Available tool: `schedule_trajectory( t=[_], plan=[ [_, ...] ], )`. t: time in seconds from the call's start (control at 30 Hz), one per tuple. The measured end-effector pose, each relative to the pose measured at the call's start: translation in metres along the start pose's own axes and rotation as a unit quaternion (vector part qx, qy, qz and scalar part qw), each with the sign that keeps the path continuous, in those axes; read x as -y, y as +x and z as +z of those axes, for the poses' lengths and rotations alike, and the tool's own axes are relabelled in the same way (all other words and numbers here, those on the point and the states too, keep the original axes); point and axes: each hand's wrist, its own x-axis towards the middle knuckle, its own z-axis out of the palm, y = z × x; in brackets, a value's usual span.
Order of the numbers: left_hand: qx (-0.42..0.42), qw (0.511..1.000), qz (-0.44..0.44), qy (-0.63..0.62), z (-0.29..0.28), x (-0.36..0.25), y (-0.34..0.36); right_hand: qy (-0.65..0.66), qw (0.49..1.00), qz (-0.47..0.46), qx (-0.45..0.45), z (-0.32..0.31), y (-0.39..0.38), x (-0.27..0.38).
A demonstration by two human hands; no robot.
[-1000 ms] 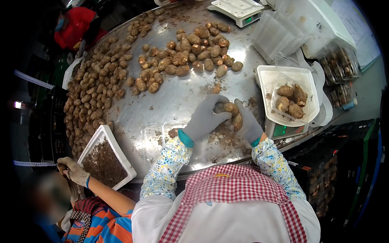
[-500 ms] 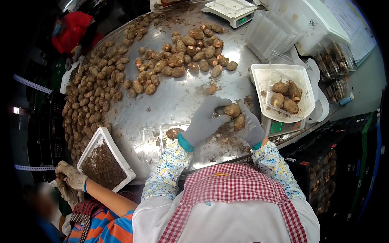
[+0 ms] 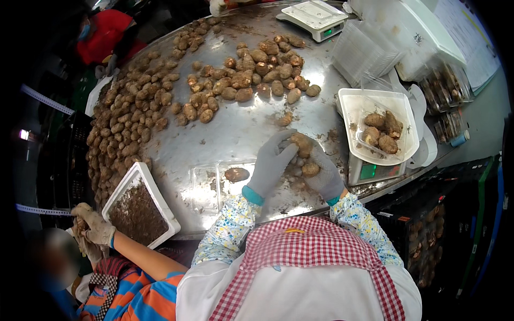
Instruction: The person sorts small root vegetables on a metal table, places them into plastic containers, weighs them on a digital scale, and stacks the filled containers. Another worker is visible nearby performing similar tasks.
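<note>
Both my hands wear grey gloves and meet above the metal table's near side. The fingers of my left hand (image 3: 269,167) close on a brown taro (image 3: 302,144), which also touches the right glove. In my right hand (image 3: 326,175) a second taro (image 3: 310,170) rests against the palm and fingers. Beside the left wrist, one taro (image 3: 236,174) lies in an open clear plastic box (image 3: 204,188). Off to the right, a white tray (image 3: 350,122) on a scale (image 3: 368,172) bears a clear box with several taros (image 3: 387,143).
A taro pile (image 3: 250,72) lies mid-table, with a larger heap (image 3: 120,120) to the left. Stacked clear boxes (image 3: 361,53) and another scale (image 3: 316,15) stand at the far right. A soil-filled white tray (image 3: 174,227) sits near a co-worker's gloved hands (image 3: 96,227); another person in red (image 3: 104,35) is beyond.
My hands have tilted and shifted slightly around the two taros, the right one turning lower. My left hand has moved off the taro in the clear box. The whole view has shifted slightly.
</note>
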Motion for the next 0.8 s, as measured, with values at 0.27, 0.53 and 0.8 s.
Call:
schedule_trajectory(
  t=[0.27, 0.53, 0.8],
  plan=[
    [0.011, 0.999, 0.032, -0.017, -0.011, 0.013, -0.002, 0.126, 0.991, 0.042, -0.023, 0.016, 0.004, 0.01],
    [0.005, 0.997, 0.062, 0.036, -0.011, 0.036, -0.004, 0.202, 0.978, 0.038, -0.026, 0.022, 0.003, 0.013],
    [-0.045, 0.995, 0.068, -0.048, -0.024, 0.038, 0.006, -0.014, 0.99, 0.074, -0.117, 0.033, 0.002, 0.008]
  ],
)
